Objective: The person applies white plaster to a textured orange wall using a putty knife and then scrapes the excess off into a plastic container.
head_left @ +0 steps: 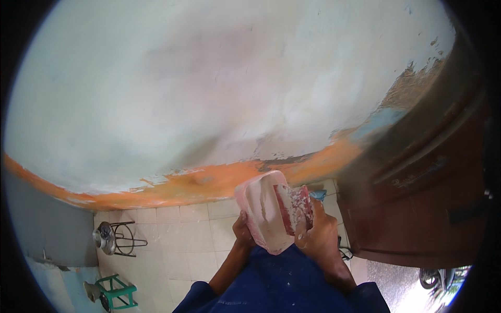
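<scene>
Patchy plaster (198, 88) coats the wall (219, 179); left hand (243, 229) grips a chalky pink trough (262, 211), right hand (319, 237) a putty-crusted red scraper (298, 202).

We saw a pink container (250, 211) smeared off-white, a red scraper (301, 201) speckled white, a blue shirt (282, 287), a whitish wall (209, 94) edged orange, a green stool (125, 290).

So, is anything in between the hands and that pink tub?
Nothing visible stands between the left hand and the pink tub: they touch. A red flat tool, held in the right hand, lies partly between that hand and the tub's opening.
</scene>
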A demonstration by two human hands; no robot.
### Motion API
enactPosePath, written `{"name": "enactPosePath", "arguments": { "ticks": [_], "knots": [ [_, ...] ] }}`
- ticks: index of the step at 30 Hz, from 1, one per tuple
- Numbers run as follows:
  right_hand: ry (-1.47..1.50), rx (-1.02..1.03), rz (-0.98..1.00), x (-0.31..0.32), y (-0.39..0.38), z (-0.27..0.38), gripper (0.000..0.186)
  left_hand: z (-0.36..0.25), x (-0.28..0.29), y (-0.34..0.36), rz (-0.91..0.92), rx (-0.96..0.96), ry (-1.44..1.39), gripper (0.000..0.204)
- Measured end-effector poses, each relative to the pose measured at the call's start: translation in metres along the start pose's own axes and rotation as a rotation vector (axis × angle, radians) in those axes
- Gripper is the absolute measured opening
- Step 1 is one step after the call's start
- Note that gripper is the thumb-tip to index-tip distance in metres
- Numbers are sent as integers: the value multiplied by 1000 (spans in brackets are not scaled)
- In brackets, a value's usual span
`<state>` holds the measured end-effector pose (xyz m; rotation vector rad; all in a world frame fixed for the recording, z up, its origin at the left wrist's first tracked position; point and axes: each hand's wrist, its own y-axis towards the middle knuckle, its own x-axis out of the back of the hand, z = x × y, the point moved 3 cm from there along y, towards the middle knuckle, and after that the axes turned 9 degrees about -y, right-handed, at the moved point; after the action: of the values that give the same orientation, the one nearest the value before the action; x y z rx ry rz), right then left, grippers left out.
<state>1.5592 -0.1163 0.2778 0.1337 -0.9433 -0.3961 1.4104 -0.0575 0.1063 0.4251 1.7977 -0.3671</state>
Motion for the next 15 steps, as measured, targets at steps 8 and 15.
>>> {"name": "enactPosePath", "arguments": {
  "ticks": [8, 15],
  "knots": [
    [-12, -101, -3, -9, -1, 29, 36, -15, 21, 6, -139, 25, -123, 64],
    [-95, -149, 25, -21, -7, 41, 44, -27, 5, 8, 102, 89, 46, 69]
  ]
}}
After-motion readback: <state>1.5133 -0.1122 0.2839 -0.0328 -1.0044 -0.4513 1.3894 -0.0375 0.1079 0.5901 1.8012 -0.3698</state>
